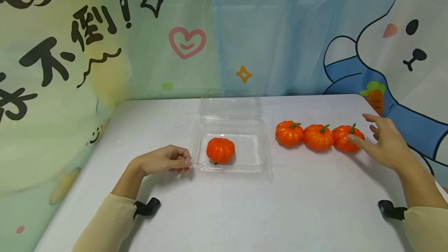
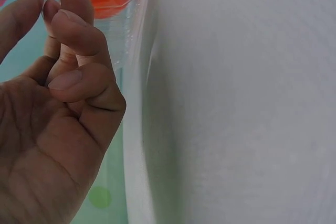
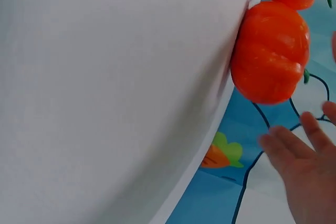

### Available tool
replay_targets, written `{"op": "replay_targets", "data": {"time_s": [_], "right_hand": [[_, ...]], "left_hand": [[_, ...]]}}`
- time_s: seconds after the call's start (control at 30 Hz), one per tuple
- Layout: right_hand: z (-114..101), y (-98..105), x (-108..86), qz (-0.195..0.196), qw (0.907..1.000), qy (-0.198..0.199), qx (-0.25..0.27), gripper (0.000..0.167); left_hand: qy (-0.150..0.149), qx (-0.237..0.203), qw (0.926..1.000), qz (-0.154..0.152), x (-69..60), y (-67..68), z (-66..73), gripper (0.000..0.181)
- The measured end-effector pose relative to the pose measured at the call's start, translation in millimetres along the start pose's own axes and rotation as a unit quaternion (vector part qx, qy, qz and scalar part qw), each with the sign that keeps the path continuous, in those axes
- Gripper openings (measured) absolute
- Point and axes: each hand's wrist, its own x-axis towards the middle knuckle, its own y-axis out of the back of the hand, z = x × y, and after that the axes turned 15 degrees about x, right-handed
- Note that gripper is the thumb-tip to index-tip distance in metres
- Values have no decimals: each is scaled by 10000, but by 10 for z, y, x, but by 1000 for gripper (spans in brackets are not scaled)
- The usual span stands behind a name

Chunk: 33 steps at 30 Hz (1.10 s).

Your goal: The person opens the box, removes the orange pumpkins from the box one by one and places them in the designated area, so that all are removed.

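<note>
A clear plastic clamshell box (image 1: 250, 153) lies with its lid (image 1: 231, 107) folded back. One orange toy pumpkin (image 1: 220, 151) sits on its side in the left part of the base. My left hand (image 1: 162, 161) pinches the box's left edge between thumb and forefinger, its other fingers loosely bent. To the right of the box stand three more pumpkins in a row: a left one (image 1: 289, 133), a middle one (image 1: 318, 137) and a right one (image 1: 348, 138). Beside the right one is my right hand (image 1: 386, 143), fingers spread and holding nothing; its thumb overlaps that pumpkin, and contact is unclear.
The white tabletop (image 1: 224, 213) extends in front of the box and the pumpkins. Behind it hangs a printed curtain (image 1: 266, 30) with cartoon figures. A black strap mount (image 1: 148, 207) sits on the left wrist, another mount (image 1: 392, 210) on the right.
</note>
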Motion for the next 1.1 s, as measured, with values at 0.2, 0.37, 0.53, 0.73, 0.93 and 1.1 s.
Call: {"op": "replay_targets", "data": {"time_s": [0.2,0.37,0.53,0.73,0.93,1.1], "right_hand": [[-183,-39,8,40,9991,412,73,82],[-374,-82,40,87,9934,1131,162,74],[-544,-144,71,91,9901,1368,313,73],[-695,-250,117,150,9809,1872,502,70],[-906,-363,156,19,9758,2129,501,66],[-1055,-507,215,-91,9661,2495,648,66]], "left_hand": [[89,17,10000,10,-25,-3,-15,19],[100,64,9999,39,-59,1,-26,20],[82,41,10000,27,-66,7,-28,20],[38,52,10000,1,-38,-4,-19,19],[24,72,10000,1,-8,-13,-12,19],[55,88,9999,30,-18,-6,-8,19]]}}
